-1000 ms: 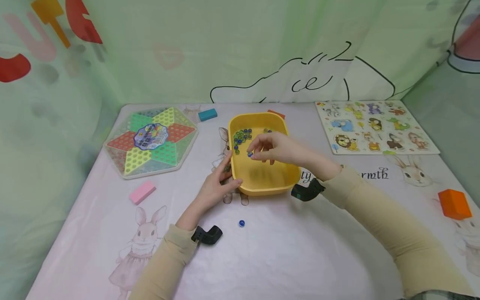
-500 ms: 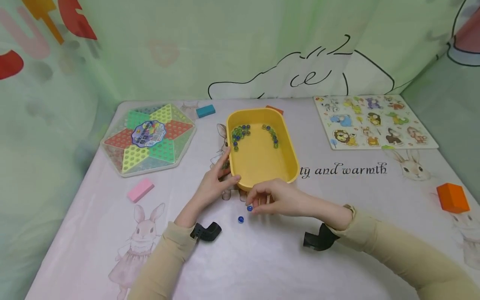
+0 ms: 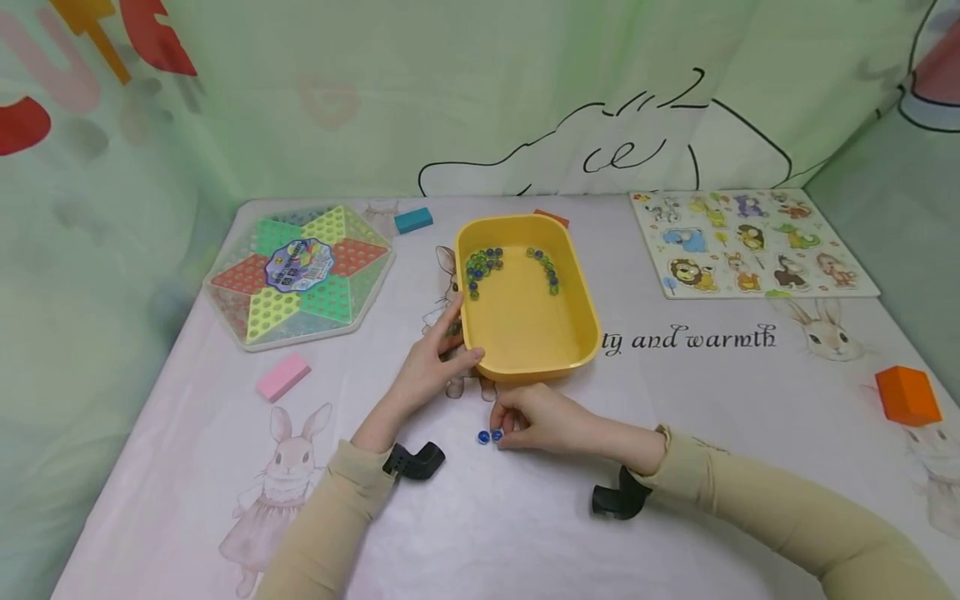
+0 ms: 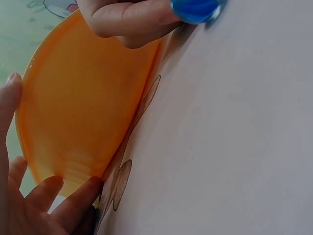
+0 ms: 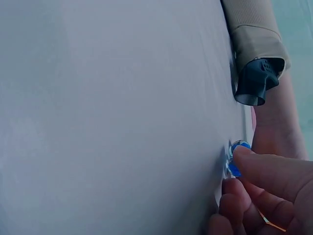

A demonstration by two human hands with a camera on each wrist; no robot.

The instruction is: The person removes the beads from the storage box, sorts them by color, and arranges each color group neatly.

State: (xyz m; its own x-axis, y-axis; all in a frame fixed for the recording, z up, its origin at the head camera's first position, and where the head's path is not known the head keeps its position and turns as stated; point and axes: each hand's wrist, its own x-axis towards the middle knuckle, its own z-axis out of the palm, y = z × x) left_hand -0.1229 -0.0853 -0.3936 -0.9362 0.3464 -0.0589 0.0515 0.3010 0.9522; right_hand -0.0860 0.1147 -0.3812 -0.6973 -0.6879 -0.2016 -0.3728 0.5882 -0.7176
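Observation:
A yellow tray [image 3: 529, 333] stands mid-table, with blue and green marbles [image 3: 480, 265] gathered in its far left corner and a curved row of marbles [image 3: 547, 271] at the right. My left hand [image 3: 425, 371] rests against the tray's near left corner, thumb at the rim and fingers spread along the outer wall, as the left wrist view shows. In front of the tray, my right hand [image 3: 551, 421] pinches a blue marble [image 3: 497, 435] between thumb and fingers, low over the tablecloth. Another blue marble [image 3: 483, 437] lies right beside it.
At the left lies a hexagonal Chinese checkers set [image 3: 300, 275], with a pink block [image 3: 283, 377] below it. A teal block [image 3: 414, 220] and a red block [image 3: 552, 218] lie near the back. An animal puzzle board [image 3: 753, 246] and an orange block [image 3: 907, 395] are at the right.
My right hand has come out of the tray toward me with the blue marble, then down to the tablecloth beside the other blue marble. My left hand has stayed at the tray.

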